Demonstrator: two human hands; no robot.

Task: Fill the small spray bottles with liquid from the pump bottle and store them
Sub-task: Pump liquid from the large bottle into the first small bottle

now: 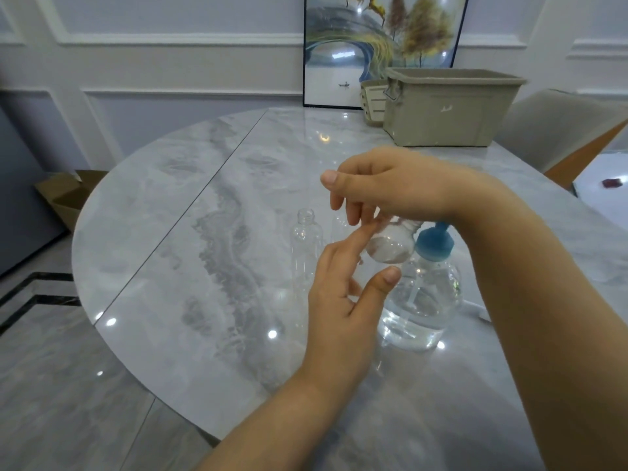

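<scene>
The right hand [390, 185] is pinching what seems a small spray bottle [387, 244] beside the pump bottle [423, 300]; the left hand [343, 294] is hovering, fingers apart, over the counter [204, 249].

A clear small spray bottle [305, 246] stands uncapped beside the blue-topped pump bottle [423, 294] — another bottle [390, 244] held tilted above.

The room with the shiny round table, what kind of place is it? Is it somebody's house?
Probably a home, likely a dining room. A round marble table stands by a panelled wall, a framed landscape painting leans on that wall, and an upholstered chair sits beside the table.
</scene>
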